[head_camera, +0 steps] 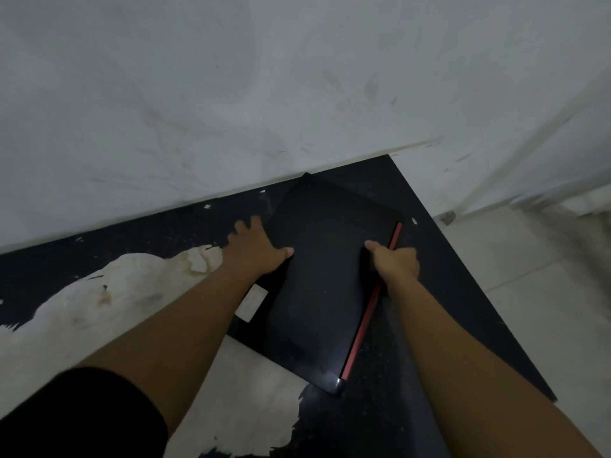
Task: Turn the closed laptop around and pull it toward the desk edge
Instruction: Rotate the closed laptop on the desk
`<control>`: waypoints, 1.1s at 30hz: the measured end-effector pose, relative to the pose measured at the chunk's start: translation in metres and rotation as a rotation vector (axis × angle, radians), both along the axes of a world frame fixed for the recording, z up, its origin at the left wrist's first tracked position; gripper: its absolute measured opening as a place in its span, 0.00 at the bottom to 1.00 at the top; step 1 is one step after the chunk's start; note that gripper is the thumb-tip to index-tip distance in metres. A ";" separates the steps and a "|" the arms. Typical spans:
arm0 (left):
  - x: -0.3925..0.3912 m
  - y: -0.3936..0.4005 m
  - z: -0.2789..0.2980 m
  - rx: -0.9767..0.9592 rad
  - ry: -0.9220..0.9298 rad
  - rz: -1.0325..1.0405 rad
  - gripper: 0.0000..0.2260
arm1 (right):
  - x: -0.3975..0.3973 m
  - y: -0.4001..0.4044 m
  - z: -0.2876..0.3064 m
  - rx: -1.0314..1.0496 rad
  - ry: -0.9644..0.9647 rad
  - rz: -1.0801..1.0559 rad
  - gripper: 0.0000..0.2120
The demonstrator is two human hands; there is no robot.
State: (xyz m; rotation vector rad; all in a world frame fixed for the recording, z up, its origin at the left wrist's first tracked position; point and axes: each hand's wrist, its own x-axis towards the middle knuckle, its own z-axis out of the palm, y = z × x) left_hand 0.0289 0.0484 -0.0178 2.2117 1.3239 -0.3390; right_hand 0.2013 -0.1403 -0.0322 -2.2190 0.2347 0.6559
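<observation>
A closed black laptop (317,279) with a red strip along its right edge lies at an angle on the dark desk (439,285). Its far corner almost touches the wall. A pale sticker shows on its left side. My left hand (256,247) grips the laptop's left edge, thumb on the lid and fingers spread over the side. My right hand (395,262) is closed around the right, red-trimmed edge, thumb on top of the lid.
The desk's black surface is worn away in a large pale patch (115,309) on the left and front. A scuffed white wall (264,94) runs along the desk's back. The desk's right edge drops to a light tiled floor (545,292).
</observation>
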 end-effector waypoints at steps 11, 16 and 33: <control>0.033 0.025 -0.004 -0.016 0.113 -0.074 0.55 | 0.020 0.025 -0.009 -0.106 0.076 -0.051 0.59; 0.016 0.019 -0.006 -0.026 0.112 -0.021 0.55 | 0.022 0.031 -0.004 0.009 0.112 -0.045 0.58; -0.008 0.012 -0.002 -0.140 0.079 0.004 0.56 | -0.004 0.037 -0.011 0.049 -0.165 0.032 0.44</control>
